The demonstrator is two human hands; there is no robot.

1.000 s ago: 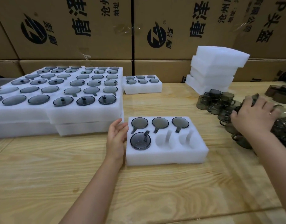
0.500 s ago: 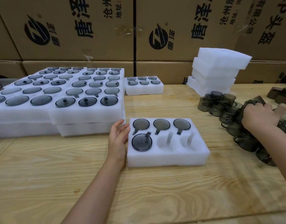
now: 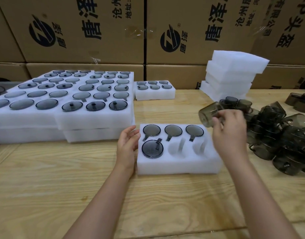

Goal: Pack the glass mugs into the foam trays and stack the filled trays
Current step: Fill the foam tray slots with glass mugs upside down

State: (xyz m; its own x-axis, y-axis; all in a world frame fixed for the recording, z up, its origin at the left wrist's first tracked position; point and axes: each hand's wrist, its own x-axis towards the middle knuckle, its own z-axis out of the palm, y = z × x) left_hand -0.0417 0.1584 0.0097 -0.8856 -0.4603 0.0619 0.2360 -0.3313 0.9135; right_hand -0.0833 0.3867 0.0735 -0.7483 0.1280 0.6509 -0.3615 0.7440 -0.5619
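Two hands: right hand (image 3: 229,130) pinches glass mug (image 3: 209,114); left hand (image 3: 127,145) relaxed, fingers touching foam tray (image 3: 179,165).

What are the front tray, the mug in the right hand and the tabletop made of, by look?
The front tray: white foam, matte, with soft fuzzy edges and cut pockets; probably polyethylene foam. The mug held in the right hand: smoky transparent glass or possibly clear plastic, glossy, background showing through. The tabletop: pale wood, visible grain, dull finish, apparently unvarnished.
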